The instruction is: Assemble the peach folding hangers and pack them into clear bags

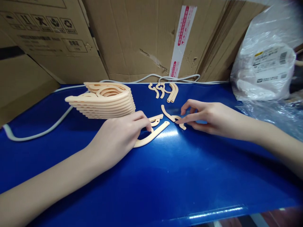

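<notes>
My left hand (118, 132) is closed, its bent fingers around a cream plastic hanger (153, 135) on the blue table. A long curved arm of that hanger sticks out to the right, with a shorter straight part (156, 118) behind it. My palm hides the rest. My right hand (208, 118) has its fingers spread apart, and one fingertip touches a loose cream hanger hook (168, 114) lying flat. The two hands are apart, with the loose hook between them.
A tall stack of matching cream hangers (106, 104) stands behind my left hand. Farther back lie loose hooks (157, 91) and curved arms (174, 93). A white cable (49, 129) runs along the cardboard (137, 41). Plastic-wrapped goods (265, 63) sit at the right.
</notes>
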The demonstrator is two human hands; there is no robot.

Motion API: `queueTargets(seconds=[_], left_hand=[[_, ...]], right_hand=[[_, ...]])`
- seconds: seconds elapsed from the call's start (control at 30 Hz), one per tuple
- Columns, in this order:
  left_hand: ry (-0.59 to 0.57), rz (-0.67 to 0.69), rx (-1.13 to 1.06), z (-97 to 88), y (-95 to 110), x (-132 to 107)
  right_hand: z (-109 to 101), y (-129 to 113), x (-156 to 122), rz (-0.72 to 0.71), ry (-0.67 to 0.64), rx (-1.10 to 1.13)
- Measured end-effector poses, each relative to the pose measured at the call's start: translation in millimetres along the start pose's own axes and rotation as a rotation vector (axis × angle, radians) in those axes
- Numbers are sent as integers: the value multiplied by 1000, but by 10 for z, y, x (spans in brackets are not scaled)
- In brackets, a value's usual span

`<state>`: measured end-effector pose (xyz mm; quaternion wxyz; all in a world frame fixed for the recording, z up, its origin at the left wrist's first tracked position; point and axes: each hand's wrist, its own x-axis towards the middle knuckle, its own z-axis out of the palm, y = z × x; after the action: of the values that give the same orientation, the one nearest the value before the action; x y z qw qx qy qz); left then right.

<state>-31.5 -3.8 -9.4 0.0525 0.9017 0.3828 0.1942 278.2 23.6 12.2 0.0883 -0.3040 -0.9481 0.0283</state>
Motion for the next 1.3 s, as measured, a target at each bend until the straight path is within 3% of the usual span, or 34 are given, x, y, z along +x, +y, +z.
queueTargets(seconds=[0.2,0.7,0.87,1.0,1.3], left_hand=[[17,1,28,14,-31,-8],[100,10,171,32,-3,-19],[132,73,156,46,87,16],[83,92,123,71,127,16],[21,52,68,63,13,17]], right_hand=[[3,-18,3,-7,-31,-31],[161,-186,80,-53,135,-170],[163,-209,75,27,126,-2],[198,-229,90,52,141,120],[257,-249,106,-70,143,222]])
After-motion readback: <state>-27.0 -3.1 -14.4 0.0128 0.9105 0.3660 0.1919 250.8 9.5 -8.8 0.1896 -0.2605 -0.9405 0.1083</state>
